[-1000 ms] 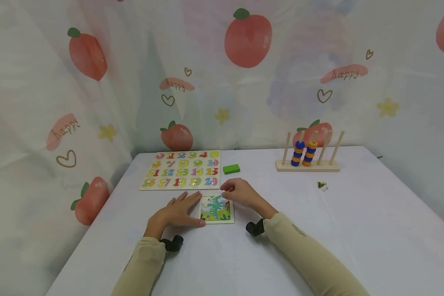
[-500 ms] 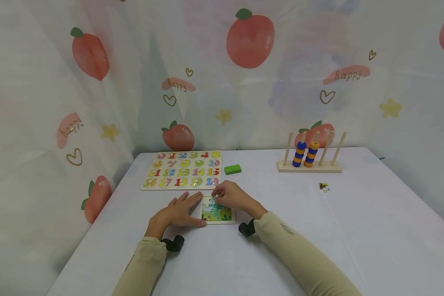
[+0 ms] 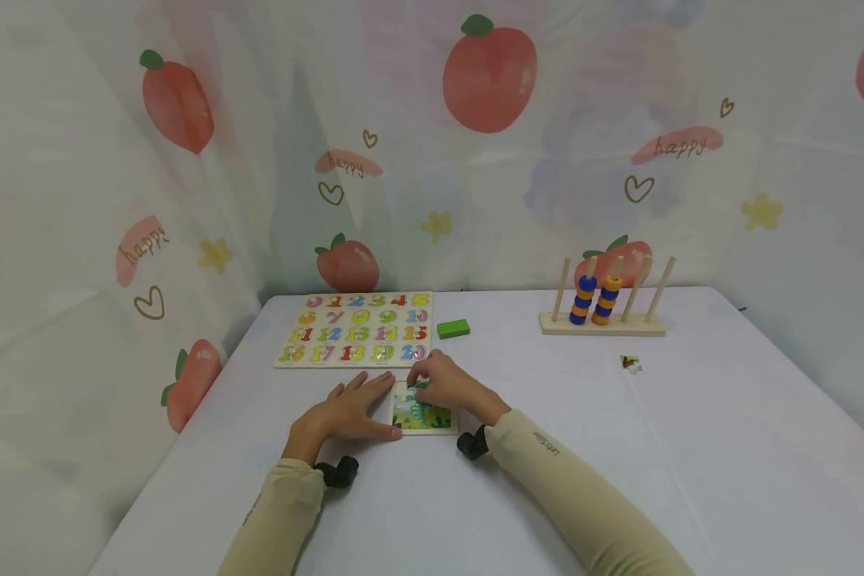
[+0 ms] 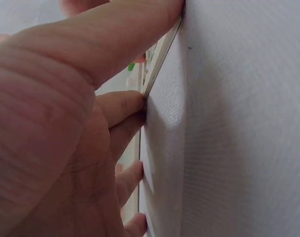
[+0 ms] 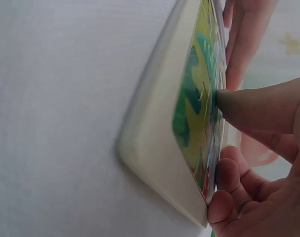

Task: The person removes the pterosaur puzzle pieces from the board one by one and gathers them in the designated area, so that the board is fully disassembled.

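A small square jigsaw puzzle with a pale wooden frame point(image 3: 439, 432) and a teal dinosaur picture lies on the white table in the head view. My left hand point(image 3: 346, 414) rests flat beside it with fingers spread; the thumb touches its near left corner and the fingertips lie along its left side. Over the upper part of the picture, my right hand point(image 3: 448, 386) pinches a small puzzle piece point(image 3: 414, 386), mostly hidden by the fingers. In the right wrist view the thumb point(image 5: 253, 106) presses close on the picture, the other fingers curled at the frame's edge.
Behind the puzzle lies a number board point(image 3: 353, 328), with a green block point(image 3: 453, 329) beside it. A peg stand point(image 3: 602, 323) with blue and orange rings stands back right. A loose puzzle piece point(image 3: 630, 365) lies in front of it. A patterned curtain point(image 3: 432, 184) hangs behind.
My right hand has moved left and slightly down from the puzzle's upper right corner to its upper left part. My left hand has stayed at the puzzle's left side.
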A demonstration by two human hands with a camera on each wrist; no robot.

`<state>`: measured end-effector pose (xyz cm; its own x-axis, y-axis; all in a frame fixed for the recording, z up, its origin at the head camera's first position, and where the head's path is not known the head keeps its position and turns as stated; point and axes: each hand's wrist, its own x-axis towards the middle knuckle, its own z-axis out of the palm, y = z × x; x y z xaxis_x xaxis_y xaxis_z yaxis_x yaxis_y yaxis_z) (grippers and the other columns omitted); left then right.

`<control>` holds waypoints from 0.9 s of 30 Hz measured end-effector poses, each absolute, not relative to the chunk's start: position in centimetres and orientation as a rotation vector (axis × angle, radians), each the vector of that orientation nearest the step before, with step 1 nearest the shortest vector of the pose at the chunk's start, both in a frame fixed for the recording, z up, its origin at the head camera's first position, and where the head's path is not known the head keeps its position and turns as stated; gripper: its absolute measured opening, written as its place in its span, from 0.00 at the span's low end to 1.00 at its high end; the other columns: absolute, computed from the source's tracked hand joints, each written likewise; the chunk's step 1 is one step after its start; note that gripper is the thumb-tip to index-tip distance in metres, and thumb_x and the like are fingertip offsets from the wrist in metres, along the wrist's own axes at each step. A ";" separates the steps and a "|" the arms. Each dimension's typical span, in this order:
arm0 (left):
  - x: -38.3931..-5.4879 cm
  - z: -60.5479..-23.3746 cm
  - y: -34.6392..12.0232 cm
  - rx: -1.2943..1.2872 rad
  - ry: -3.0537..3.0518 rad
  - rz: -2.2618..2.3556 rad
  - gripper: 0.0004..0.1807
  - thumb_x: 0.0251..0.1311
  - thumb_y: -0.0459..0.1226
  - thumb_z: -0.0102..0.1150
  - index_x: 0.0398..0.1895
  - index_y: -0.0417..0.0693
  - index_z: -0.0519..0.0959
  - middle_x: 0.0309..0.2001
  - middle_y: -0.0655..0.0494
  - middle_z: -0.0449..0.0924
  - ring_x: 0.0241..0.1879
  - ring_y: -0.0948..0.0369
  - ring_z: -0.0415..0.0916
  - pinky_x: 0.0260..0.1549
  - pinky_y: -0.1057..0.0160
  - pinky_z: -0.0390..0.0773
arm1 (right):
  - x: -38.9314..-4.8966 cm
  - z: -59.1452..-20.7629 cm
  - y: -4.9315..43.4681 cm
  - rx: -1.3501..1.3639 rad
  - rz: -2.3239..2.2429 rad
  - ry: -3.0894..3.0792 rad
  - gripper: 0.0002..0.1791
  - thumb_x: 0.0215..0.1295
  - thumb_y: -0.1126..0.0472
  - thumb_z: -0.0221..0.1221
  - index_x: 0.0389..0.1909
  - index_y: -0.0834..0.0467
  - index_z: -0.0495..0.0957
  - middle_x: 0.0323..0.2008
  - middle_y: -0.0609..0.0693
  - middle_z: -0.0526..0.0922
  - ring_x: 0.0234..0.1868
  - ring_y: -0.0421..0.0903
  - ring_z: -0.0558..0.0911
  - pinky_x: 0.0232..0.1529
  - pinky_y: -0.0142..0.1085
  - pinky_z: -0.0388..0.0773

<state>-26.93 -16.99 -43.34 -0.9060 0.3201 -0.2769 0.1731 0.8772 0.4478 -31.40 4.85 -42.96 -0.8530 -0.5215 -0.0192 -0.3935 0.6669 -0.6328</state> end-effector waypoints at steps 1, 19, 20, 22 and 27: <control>-27.0 -43.4 -17.0 0.371 2.707 0.604 0.56 0.61 0.58 0.75 0.87 0.56 0.57 0.86 0.57 0.52 0.86 0.47 0.36 0.81 0.38 0.36 | -31.4 -42.9 4.8 -0.741 -0.948 2.681 0.07 0.70 0.67 0.69 0.46 0.57 0.88 0.53 0.57 0.75 0.56 0.54 0.75 0.65 0.52 0.76; -26.7 -42.7 -16.8 0.381 2.701 0.569 0.57 0.60 0.60 0.75 0.87 0.55 0.57 0.86 0.55 0.52 0.85 0.45 0.37 0.80 0.35 0.38 | -31.2 -43.2 5.7 -0.792 -1.090 2.720 0.13 0.69 0.73 0.63 0.49 0.58 0.87 0.42 0.51 0.83 0.42 0.47 0.78 0.47 0.43 0.80; -26.7 -42.7 -16.8 0.385 2.705 0.565 0.57 0.60 0.60 0.75 0.87 0.54 0.58 0.86 0.54 0.52 0.85 0.45 0.37 0.80 0.34 0.38 | -31.1 -43.2 5.7 -0.778 -1.111 2.716 0.13 0.69 0.73 0.62 0.50 0.59 0.86 0.42 0.51 0.83 0.42 0.47 0.78 0.46 0.43 0.81; -26.8 -42.9 -16.8 0.383 2.709 0.545 0.57 0.61 0.61 0.74 0.87 0.55 0.57 0.86 0.55 0.51 0.86 0.45 0.36 0.80 0.35 0.38 | -31.1 -43.2 5.8 -0.741 -1.154 2.706 0.11 0.70 0.73 0.63 0.50 0.61 0.85 0.41 0.51 0.83 0.41 0.47 0.79 0.46 0.43 0.82; -27.0 -43.4 -16.9 0.378 2.729 0.528 0.57 0.61 0.61 0.74 0.88 0.57 0.56 0.86 0.56 0.51 0.86 0.46 0.36 0.80 0.37 0.38 | -31.0 -43.4 6.1 -0.703 -1.205 2.698 0.06 0.72 0.70 0.64 0.46 0.61 0.83 0.40 0.50 0.84 0.41 0.46 0.79 0.48 0.41 0.82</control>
<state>-26.96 -16.87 -43.40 -0.9088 0.3166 -0.2717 0.1925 0.8960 0.4002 -30.99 6.05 -43.43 -0.8877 -0.4513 0.0907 -0.3688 0.5792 -0.7270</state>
